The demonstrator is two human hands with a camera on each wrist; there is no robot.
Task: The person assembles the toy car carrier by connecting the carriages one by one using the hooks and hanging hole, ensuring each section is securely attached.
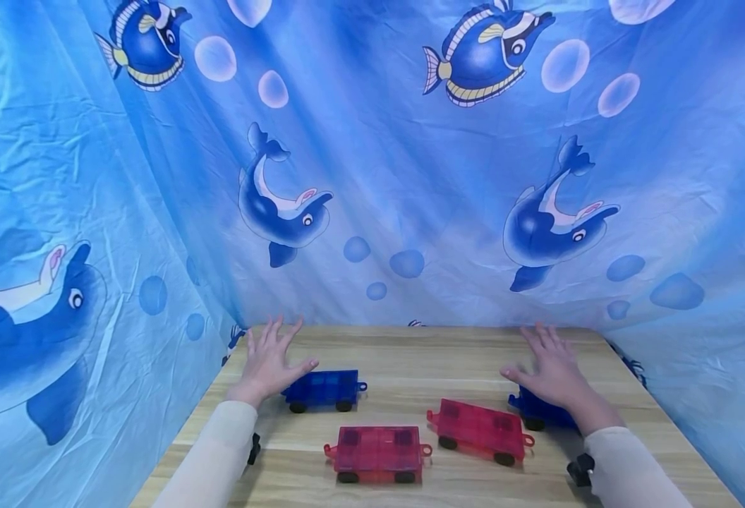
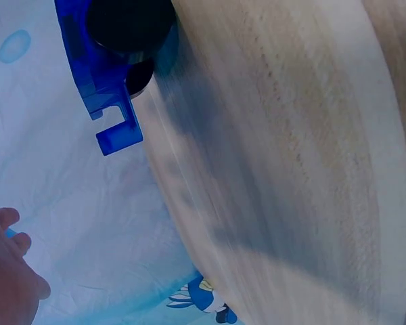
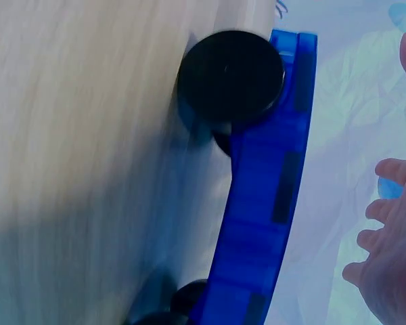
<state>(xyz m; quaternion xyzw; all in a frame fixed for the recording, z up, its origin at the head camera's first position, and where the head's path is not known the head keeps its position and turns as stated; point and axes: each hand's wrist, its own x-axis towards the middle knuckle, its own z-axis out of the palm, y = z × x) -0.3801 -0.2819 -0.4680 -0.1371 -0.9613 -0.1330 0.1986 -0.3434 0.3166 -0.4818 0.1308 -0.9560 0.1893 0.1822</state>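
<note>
My left hand [image 1: 269, 363], fingers spread, is over the far left of the table and holds nothing. It overlaps the left end of a blue toy wagon [image 1: 326, 389], whose hook and black wheel show large in the left wrist view. My right hand [image 1: 550, 374] is likewise spread on the far right, above a second blue toy wagon [image 1: 533, 410] that it partly hides. The right wrist view shows this wagon's side and wheels. Two translucent red toy wagons stand between the arms: one red wagon [image 1: 379, 451] near the front, another red wagon [image 1: 479, 429] angled to its right.
The wagons stand on a wood-grain table [image 1: 404, 353]. A blue cloth [image 1: 372, 176] printed with fish and dolphins hangs behind the table and along its sides. Dark wrist straps [image 1: 580, 470] sit at the sleeves.
</note>
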